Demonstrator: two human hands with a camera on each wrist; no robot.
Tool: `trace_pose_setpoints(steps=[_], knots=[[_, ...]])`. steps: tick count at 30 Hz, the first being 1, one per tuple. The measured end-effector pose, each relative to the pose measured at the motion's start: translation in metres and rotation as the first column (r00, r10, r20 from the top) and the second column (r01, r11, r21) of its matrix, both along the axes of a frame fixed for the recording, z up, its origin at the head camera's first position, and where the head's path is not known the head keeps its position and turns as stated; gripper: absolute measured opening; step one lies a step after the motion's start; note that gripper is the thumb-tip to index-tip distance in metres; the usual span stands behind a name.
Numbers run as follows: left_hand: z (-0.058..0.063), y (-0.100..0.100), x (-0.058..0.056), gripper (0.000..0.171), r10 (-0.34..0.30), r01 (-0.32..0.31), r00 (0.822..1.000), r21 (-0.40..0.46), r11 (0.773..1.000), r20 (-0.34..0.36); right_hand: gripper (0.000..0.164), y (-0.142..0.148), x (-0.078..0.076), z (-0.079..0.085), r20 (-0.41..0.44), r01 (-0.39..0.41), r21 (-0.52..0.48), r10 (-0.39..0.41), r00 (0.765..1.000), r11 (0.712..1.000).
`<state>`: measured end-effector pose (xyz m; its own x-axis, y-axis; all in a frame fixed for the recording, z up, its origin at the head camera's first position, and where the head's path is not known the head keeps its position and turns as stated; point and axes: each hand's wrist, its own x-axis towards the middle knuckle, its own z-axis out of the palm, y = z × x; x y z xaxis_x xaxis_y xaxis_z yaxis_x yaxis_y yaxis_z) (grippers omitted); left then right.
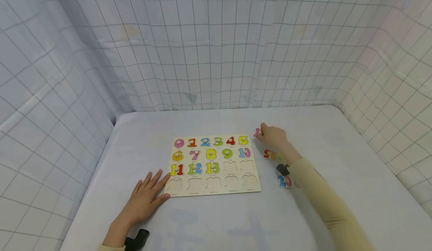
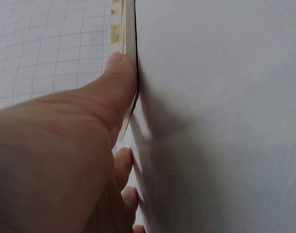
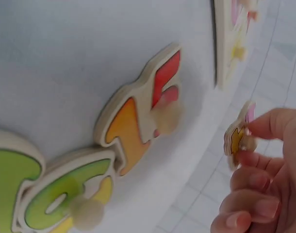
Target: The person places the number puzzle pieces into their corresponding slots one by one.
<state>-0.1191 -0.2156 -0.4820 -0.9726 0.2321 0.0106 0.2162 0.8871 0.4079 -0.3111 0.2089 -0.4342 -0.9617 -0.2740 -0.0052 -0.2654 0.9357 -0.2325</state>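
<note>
A wooden number-puzzle board point(image 1: 216, 194) lies on the table, with knobbed number pieces in its upper rows and several bare recesses below. My left hand point(image 1: 143, 200) rests flat with spread fingers at the board's lower-left edge; its thumb point(image 2: 120, 73) touches the rim. Beyond the board's upper-right corner, my right hand point(image 1: 275, 138) pinches a number piece point(image 3: 238, 136) between thumb and finger. That piece shows a pink 1 point(image 1: 257, 132) and a yellow digit, partly hidden by the fingers. Below this hand lies a red-and-orange 15 piece point(image 3: 131, 119).
Next to the 15 piece is a green-and-yellow piece point(image 3: 65, 194), partly covered by my right arm in the head view. A blue-and-pink 20 piece point(image 1: 285, 181) lies right of the board. White gridded cloth point(image 1: 216, 56) walls the table on the far side and both sides.
</note>
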Motion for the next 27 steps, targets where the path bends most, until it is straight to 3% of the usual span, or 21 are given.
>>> trace_pose_setpoints(steps=[5, 12, 17, 27], knots=[[0.0, -0.001, -0.001, 0.066, 0.001, -0.001, 1.0, -0.007, 1.0, 0.003, 0.023, -0.018, 0.014, 0.003, -0.057, -0.221, 0.026, 0.223, 0.973, 0.975], [0.0, 0.0, -0.001, 0.065, -0.004, 0.004, 1.0, 0.006, 1.0, -0.003, 0.02, -0.051, 0.035, -0.004, -0.035, -0.386, 0.087, 0.39, 0.92, 0.918], [-0.001, 0.0, 0.0, 0.065, -0.002, 0.002, 1.0, 0.006, 1.0, -0.007, 0.021, -0.067, 0.047, -0.013, -0.001, -0.427, 0.091, 0.429, 0.904, 0.9], [0.001, 0.001, 0.001, 0.064, 0.001, -0.001, 1.0, 0.0, 1.0, -0.004, 0.02, -0.079, 0.058, -0.024, 0.055, -0.445, 0.103, 0.441, 0.896, 0.89]])
